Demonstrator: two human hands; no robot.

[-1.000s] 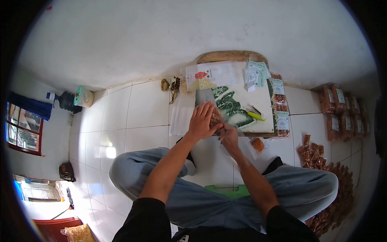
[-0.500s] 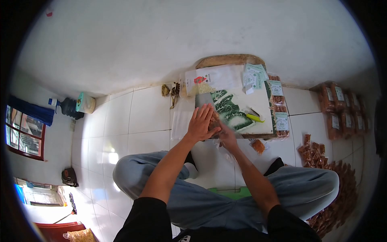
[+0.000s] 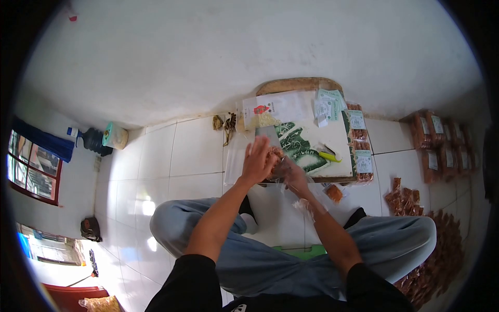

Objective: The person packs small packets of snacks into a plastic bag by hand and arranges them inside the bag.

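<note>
A clear plastic bag with brown snack pieces [image 3: 275, 153] is between my two hands at the front edge of the low table. My left hand [image 3: 254, 165] curls against the filled end, fingertips partly blurred. My right hand [image 3: 295, 179] grips the bag from the other side, and its loose clear film [image 3: 304, 207] hangs over my right wrist. Just beyond lies a yellow-green cutter [image 3: 328, 156] on the worn green and white tabletop [image 3: 312, 135]. One small brown snack packet [image 3: 334, 193] is on the floor near my right forearm.
Printed labels [image 3: 328, 106] and a printed plastic bag [image 3: 275, 108] lie at the table's back. Labelled packs [image 3: 361, 140] line its right edge. More filled packs [image 3: 442, 140] stand by the wall, and a big heap of small packets [image 3: 436, 255] covers the floor right of my knee.
My left hand has gone from lying flat with fingers extended to curling around the bag's filled end. The bag's loose film has swung down over my right wrist. The view has shifted slightly.
</note>
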